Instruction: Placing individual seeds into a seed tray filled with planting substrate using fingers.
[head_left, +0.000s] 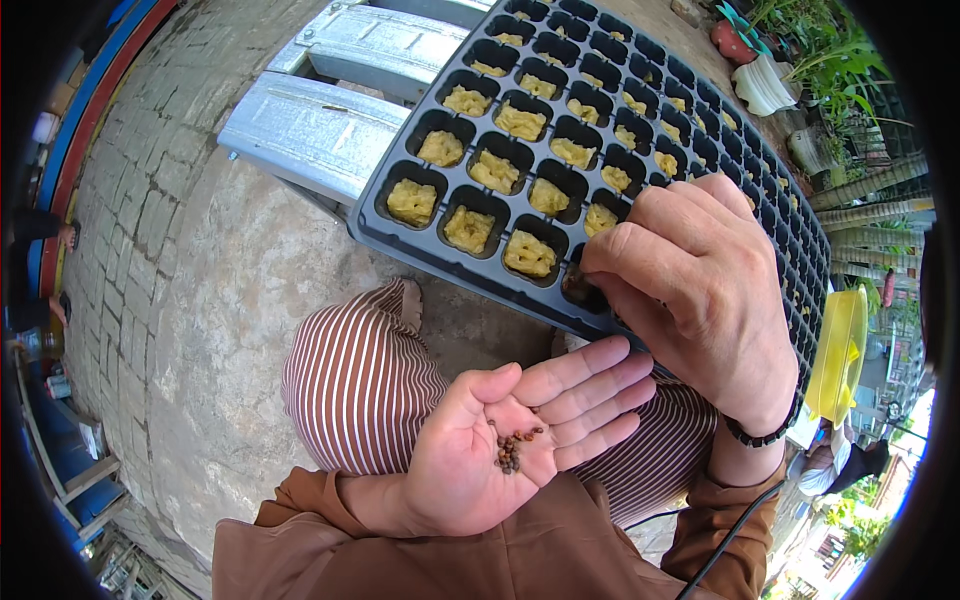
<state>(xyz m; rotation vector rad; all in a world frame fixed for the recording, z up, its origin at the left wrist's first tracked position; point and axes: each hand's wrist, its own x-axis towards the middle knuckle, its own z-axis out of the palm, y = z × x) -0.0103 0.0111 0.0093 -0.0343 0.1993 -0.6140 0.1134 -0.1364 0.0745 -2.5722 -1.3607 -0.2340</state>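
Observation:
My left hand (517, 442) lies palm up above my lap, fingers stretched out, with a small cluster of brown seeds (508, 452) resting in the palm. Over the near edge of a black plastic seedling tray (450, 259) is my right hand (690, 277), with a dark bracelet at the wrist. Its thumb and bent fingers dip into a cell of the front row, and whether they pinch a seed is hidden. Pieces of yellowish fibrous plug (529, 253), like mineral wool, sit in many cells. Several plugs show small dents on top.
The tray rests on a slatted metal bench (322, 120). A yellow plastic container (836, 356) stands beyond its right end. Potted plants (765, 84) line the upper right. Paving (135, 247) lies to the left, where another person's feet (64, 236) show. A black cable (731, 540) crosses my right sleeve.

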